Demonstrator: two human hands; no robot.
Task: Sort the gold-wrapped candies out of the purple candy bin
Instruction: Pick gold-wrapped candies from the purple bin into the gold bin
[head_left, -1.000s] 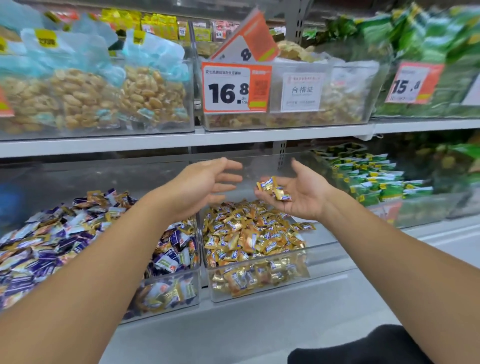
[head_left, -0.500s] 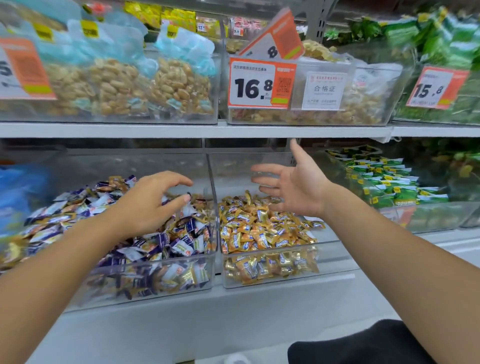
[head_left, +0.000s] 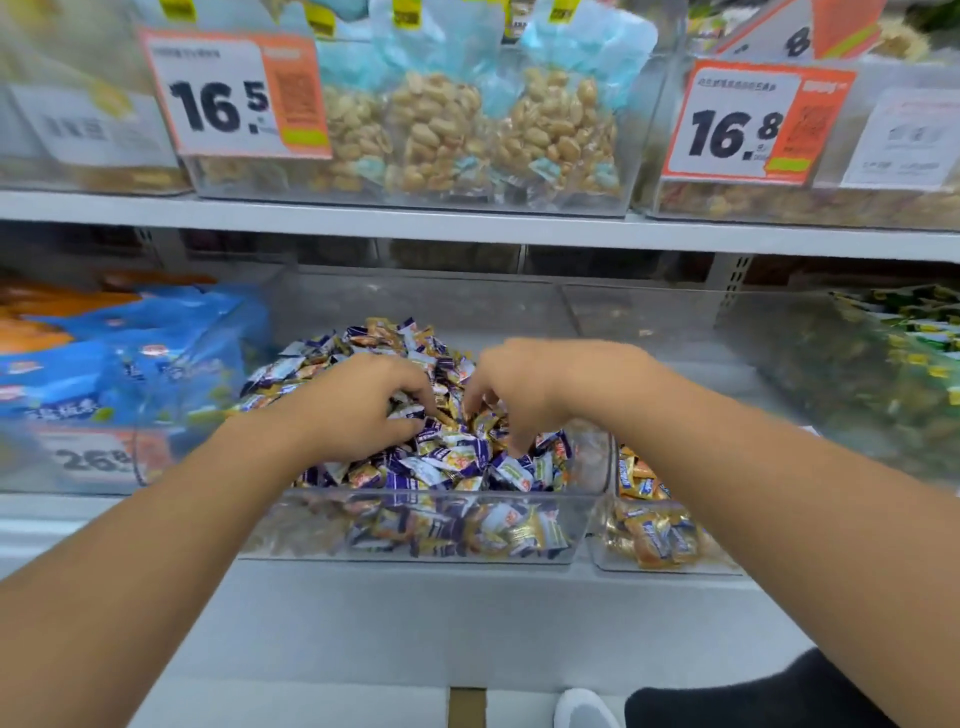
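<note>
The clear purple candy bin (head_left: 415, 501) sits on the lower shelf, heaped with purple-wrapped candies (head_left: 447, 462). A few gold-wrapped candies (head_left: 379, 330) lie mixed in near the back of the heap. Both hands are down in the pile, side by side. My left hand (head_left: 353, 410) has its fingers curled into the candies, thumb close to the fingertips. My right hand (head_left: 540, 384) claws downward with the fingertips buried among the wrappers. Whether either hand holds a candy is hidden by the fingers. To the right stands the bin of gold candies (head_left: 649, 530), partly covered by my right forearm.
Blue snack bags (head_left: 119, 358) fill the bin on the left and green packets (head_left: 893, 353) the bin on the right. The upper shelf (head_left: 467, 223) overhangs the bins, carrying peanut bags (head_left: 441, 124) and orange price tags (head_left: 748, 124). A white shoe (head_left: 582, 709) shows at the floor.
My right hand let go of the gold candies over the gold bin, then swung left. Both hands have dropped into the purple candy heap, and the view has shifted left and closer.
</note>
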